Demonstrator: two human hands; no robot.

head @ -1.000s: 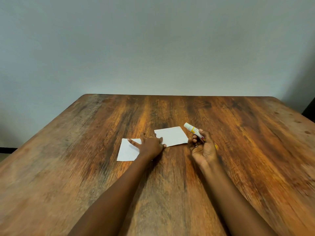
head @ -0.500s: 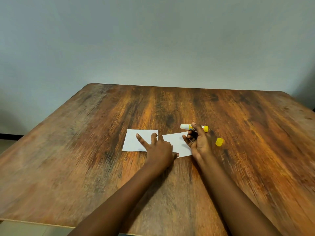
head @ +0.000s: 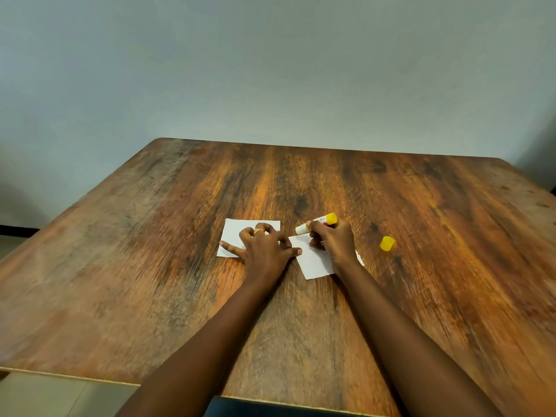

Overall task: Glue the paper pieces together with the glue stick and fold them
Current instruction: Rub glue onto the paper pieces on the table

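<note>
Two white paper pieces lie on the wooden table point(head: 150, 296). My left hand point(head: 264, 251) rests spread across both, its fingers on the left paper point(head: 233, 233) and its thumb touching the edge of the right paper point(head: 316, 261). My right hand point(head: 332, 240) grips the uncapped glue stick point(head: 319, 222), a white tube with a yellow base, held nearly level with its tip pointing left at the far edge of the right paper. This hand covers part of that paper.
The yellow glue cap point(head: 387, 243) lies on the table right of my right hand. The table's near edge runs along the bottom of the view, and a plain grey wall stands behind its far edge.
The view has tilted down and the hands sit closer. My right hand lowered the glue stick from the air onto the right paper's far edge. The yellow cap now lies on the table.
</note>
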